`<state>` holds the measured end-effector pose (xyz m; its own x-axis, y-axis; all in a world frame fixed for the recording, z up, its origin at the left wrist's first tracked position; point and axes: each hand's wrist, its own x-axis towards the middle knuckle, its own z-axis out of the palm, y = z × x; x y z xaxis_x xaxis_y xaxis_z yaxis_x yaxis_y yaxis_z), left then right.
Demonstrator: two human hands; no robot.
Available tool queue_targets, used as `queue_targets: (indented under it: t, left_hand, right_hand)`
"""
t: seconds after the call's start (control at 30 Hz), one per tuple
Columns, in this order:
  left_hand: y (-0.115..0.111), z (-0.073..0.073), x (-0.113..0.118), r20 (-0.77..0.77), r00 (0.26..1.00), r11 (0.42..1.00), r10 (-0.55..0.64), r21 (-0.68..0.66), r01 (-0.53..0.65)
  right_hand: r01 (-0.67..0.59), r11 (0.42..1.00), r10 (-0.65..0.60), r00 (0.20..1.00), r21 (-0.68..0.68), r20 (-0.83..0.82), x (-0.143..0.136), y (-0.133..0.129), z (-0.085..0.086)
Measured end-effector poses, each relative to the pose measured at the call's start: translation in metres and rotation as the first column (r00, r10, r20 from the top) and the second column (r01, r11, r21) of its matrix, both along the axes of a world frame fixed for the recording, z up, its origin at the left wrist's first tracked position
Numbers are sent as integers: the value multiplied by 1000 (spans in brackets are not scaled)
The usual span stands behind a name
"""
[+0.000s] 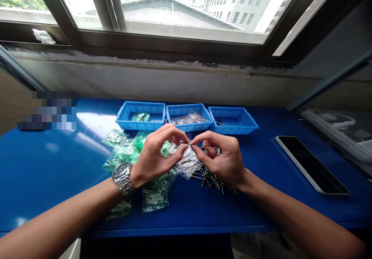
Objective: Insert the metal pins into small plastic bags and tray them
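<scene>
My left hand (161,150) and my right hand (222,154) meet above the blue table, both with thumb and forefinger pinched. Between their fingertips is a small, thin, dark piece (188,143), too small to name. Beneath the hands lie see-through bags (188,164) of slim parts. Several green-tinted bags (119,150) with pale pieces spread around my left hand. Under my right hand sits a pile of loose thin metal pins (215,179), some with gold-coloured ends, partly hidden by the hand.
Behind the hands stand a left blue tray (141,125) with a green bag, a middle tray (193,127) with see-through bags, and a right tray (236,129) with a few pins. A phone (312,164) lies at right. A window (186,18) is beyond the table (72,166).
</scene>
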<state>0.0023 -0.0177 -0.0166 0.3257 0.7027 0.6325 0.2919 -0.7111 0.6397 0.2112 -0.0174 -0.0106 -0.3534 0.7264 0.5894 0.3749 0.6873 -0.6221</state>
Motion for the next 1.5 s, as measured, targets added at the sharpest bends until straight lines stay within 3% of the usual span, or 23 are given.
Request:
queue_targets:
  t: [0.23, 0.37, 0.63, 0.93, 1.1, 1.33, 1.43, 1.5]
  left_hand:
    - [-3, 0, 0, -27, 999, 999, -32, 34, 32]
    - [-2, 1, 0, -24, 999, 999, -25, 35, 26]
    - [0, 1, -1, -22, 999, 999, 24, 24, -23]
    - [-1, 2, 2, -99, 988, 992, -120, -43, 116]
    - [0, 1, 1, -55, 997, 997, -61, -53, 59]
    - [-1, 2, 0, -26, 1000, 999, 6, -31, -7]
    - [0, 1, 0, -49, 999, 999, -8, -38, 6]
    - [1, 1, 0, -42, 999, 999, 5, -42, -6]
  right_hand:
    - [-84, 992, 88, 995, -94, 46, -1, 1, -6]
    - [-60, 995, 66, 996, -82, 68, 0, 1, -3]
    - [34, 996, -33, 999, 81, -15, 1, -2, 2]
    - [-17, 978, 10, 999, 207, 37, 0, -5, 3]
    - [12, 986, -14, 1000, 168, 15, 2, -4, 5]
    - [-52, 998, 55, 994, -33, 96, 3, 2, 0]
    - [-72, 997, 77, 987, -41, 142, 4, 6, -2]
    - [-20, 1000, 21, 986, -9, 165, 8, 10, 1]
